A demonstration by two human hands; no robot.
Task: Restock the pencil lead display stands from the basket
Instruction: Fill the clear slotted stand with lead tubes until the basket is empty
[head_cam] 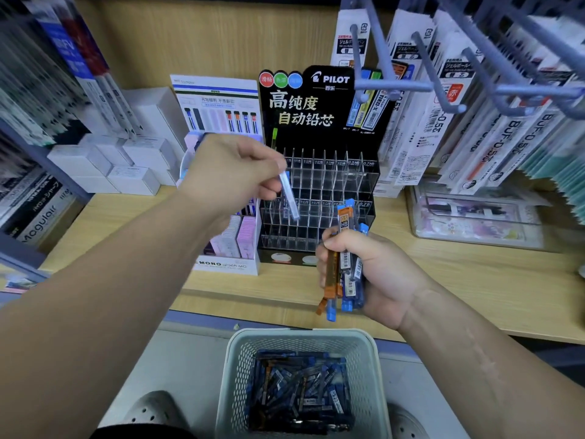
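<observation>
Left hand (234, 172) pinches one clear lead case (289, 198) over the Pilot stand (319, 198). Right hand (373, 274) grips a bundle of lead cases (345, 261) above the basket (304, 340).

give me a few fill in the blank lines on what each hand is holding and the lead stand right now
1. The left hand pinches just ____ clear lead tube.
2. The right hand grips a tube bundle coloured blue and ____.
3. The black stand behind both hands bears the brand name ____.
Missing words: one; orange; PILOT.
</observation>
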